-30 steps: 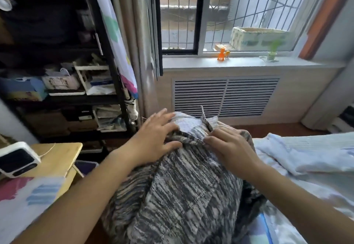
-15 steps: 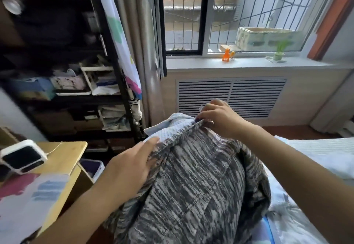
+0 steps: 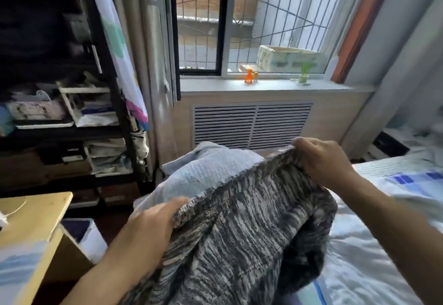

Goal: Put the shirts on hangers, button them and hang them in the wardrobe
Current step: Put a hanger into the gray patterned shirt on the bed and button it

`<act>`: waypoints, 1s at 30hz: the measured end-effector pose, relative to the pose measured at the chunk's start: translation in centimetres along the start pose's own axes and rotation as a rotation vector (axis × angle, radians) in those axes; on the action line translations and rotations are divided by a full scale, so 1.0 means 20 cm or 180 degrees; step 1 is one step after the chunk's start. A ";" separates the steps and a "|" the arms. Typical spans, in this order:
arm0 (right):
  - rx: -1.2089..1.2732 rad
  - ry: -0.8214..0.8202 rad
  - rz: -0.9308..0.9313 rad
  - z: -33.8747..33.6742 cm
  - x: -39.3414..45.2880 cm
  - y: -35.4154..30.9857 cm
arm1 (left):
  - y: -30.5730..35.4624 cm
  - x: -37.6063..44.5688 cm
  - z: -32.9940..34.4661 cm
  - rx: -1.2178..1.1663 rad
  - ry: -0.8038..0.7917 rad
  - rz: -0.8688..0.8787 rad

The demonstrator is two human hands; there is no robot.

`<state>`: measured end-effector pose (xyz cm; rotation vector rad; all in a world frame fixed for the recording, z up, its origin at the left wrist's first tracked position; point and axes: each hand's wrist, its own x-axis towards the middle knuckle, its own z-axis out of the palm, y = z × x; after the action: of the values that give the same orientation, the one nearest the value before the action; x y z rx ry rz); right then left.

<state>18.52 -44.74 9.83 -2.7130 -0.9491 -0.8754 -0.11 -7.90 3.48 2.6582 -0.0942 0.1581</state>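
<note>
A grey-and-black streaked shirt (image 3: pixel 244 228) is stretched between both hands in front of me. My left hand (image 3: pixel 153 223) grips its edge at the lower left. My right hand (image 3: pixel 321 161) pinches the same edge higher up at the right. Under and behind the streaked shirt lies a pale blue textured garment (image 3: pixel 206 173). No hanger is visible now. The lower part of the streaked shirt falls out of view at the bottom.
A dark open shelving unit (image 3: pixel 72 113) with boxes stands at the left, a colourful cloth (image 3: pixel 117 48) hanging on it. A wooden desk (image 3: pixel 36 218) is at the lower left. The bed (image 3: pixel 374 256) with light sheets lies at the right. Ahead are a radiator grille (image 3: pixel 251 125) and windowsill (image 3: pixel 275 86).
My hands have moved apart along the shirt's edge, right hand up and right, left hand down and left, spreading the fabric and uncovering the pale blue garment. The hanger hook seen earlier is out of sight.
</note>
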 end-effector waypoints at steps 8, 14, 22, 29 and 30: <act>-0.0714 -0.0048 0.1379 -0.59 -0.92 -0.44 | 0.22 -0.21 -0.07 -0.0586 -0.0522 0.0820; -0.1396 0.0249 0.2191 -1.31 -1.33 -0.77 | 0.66 -0.14 -0.26 -0.0709 -0.0304 0.1986; -0.2102 0.0843 0.2562 -2.24 -1.49 -1.20 | 1.58 -0.02 -0.55 -0.0639 0.0211 0.3040; -0.2020 0.0894 0.3332 -2.55 -1.80 -1.42 | 2.45 -0.29 -0.29 -0.0960 -0.0614 0.2899; -0.1962 0.0937 0.3447 -2.61 -1.85 -1.45 | 2.57 -0.40 -0.28 -0.1451 -0.0971 0.2857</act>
<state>-47.63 -57.39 29.99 -2.7307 0.9361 -1.3088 -13.50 -50.49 30.76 1.9883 -1.2527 0.0062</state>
